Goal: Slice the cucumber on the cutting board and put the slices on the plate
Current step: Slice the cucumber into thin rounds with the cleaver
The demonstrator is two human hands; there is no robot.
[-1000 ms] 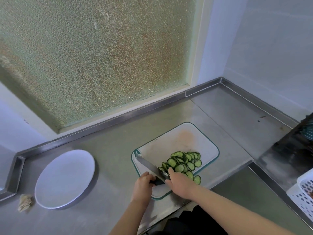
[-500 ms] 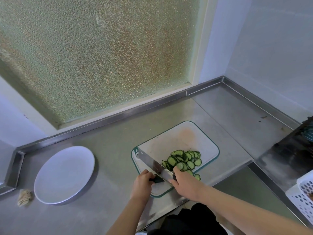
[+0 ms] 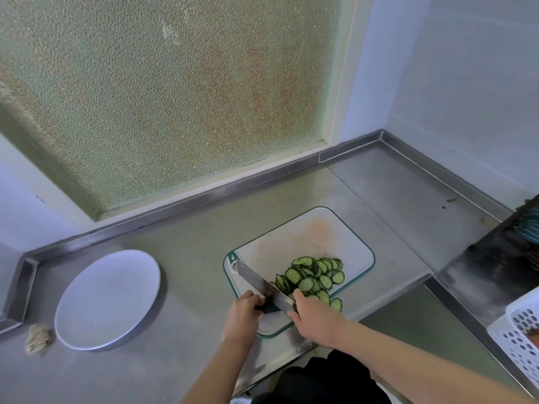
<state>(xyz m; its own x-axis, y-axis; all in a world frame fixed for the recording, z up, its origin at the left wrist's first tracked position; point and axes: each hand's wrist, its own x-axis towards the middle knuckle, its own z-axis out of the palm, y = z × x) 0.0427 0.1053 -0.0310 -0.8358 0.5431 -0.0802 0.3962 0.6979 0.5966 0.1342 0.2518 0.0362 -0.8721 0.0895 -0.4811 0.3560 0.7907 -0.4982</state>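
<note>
A crumpled rag (image 3: 39, 339) lies on the steel counter (image 3: 180, 258), touching the white plate (image 3: 108, 298) at its eight o'clock. The plate sits well apart from the cutting board (image 3: 306, 237), at the board's nine o'clock. The cucumber slices (image 3: 313, 277) are heaped on the board's near right part, and one slice sits at the near rim. The left hand (image 3: 243, 316) grips the dark handle of the knife (image 3: 256, 279), whose blade runs toward eleven o'clock across the board. The right hand (image 3: 313, 316) is close beside it, a finger and thumb against the blade. Whether it pinches or only presses, I cannot tell. The heap touches this hand at its twelve o'clock. A white basket (image 3: 522, 339) stands at the far right, its contents unclear.
</note>
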